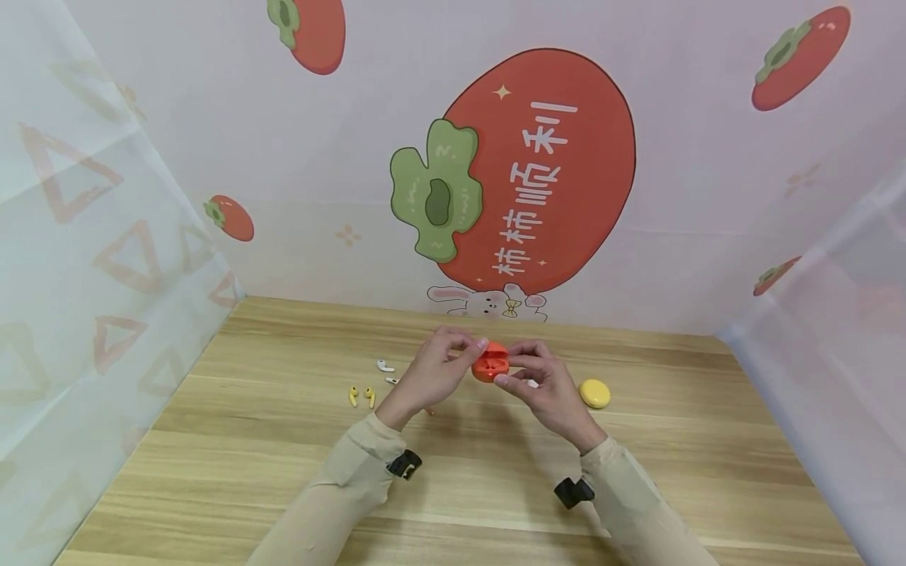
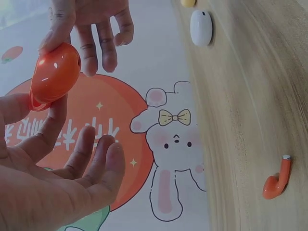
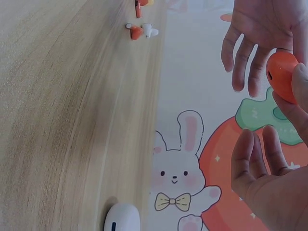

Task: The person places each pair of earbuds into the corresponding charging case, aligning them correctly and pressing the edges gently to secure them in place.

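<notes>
Both hands hold a glossy orange-red earbud case (image 1: 490,367) above the table, its lid raised in the head view. The left hand (image 1: 433,376) pinches it at the upper left, thumb at the lid; the right hand (image 1: 550,389) grips its right side with thumb and fingers. In the left wrist view the case (image 2: 57,72) hangs between the left hand (image 2: 57,178) below and the right hand (image 2: 91,29) above. The right wrist view shows the case (image 3: 281,77) between the right hand (image 3: 274,178) and the left hand (image 3: 269,33). Whether earbuds sit inside, I cannot tell.
On the wooden table (image 1: 283,472) lie two yellow earbuds (image 1: 370,397), a white earbud (image 1: 384,366), an orange earbud (image 2: 275,185) and a round yellow case (image 1: 595,393). A white case (image 2: 201,28) is partly behind the right hand in the head view. A printed cloth (image 1: 318,157) stands behind.
</notes>
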Demonstrator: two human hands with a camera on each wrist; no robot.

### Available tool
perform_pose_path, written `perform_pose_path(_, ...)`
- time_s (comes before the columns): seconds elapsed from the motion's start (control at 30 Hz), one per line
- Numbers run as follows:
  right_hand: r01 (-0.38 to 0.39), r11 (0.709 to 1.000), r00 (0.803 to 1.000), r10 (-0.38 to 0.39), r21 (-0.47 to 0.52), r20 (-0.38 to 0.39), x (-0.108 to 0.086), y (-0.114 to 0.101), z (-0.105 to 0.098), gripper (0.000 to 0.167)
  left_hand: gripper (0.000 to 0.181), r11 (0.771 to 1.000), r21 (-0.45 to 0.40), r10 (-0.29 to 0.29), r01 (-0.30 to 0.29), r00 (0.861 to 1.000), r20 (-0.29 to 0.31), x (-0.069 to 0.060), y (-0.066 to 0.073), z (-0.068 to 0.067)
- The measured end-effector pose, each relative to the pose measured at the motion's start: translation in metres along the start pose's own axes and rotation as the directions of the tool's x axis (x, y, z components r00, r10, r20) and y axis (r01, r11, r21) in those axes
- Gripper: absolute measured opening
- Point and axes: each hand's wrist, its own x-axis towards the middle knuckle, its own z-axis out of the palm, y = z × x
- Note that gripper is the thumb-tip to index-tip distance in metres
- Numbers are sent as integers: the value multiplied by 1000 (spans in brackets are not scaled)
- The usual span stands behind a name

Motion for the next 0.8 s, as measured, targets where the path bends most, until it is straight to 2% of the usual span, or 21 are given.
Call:
perform_pose_path(0.23, 6, 1000, 1000, -6, -7, -11, 0, 0, 0, 26, 35, 1000, 22, -20, 20, 1000, 4, 1, 2, 1)
perform_pose_path(0.4, 21, 1000, 1000, -21, -8, -21, 0, 0, 0, 26, 43, 999, 25, -34, 34, 999, 3, 0, 3, -2)
perform_pose_path(0.53, 24, 1000, 999, -25, -10, -28, 0, -2, -1, 25, 51, 998, 14, -56, 57, 998, -22, -2, 1, -8)
perform_pose_path(0.8, 9, 1000, 1000, -9, -8, -29, -2, -3, -2, 26, 45, 998, 17, -55, 56, 996, -74, -6, -10, -18)
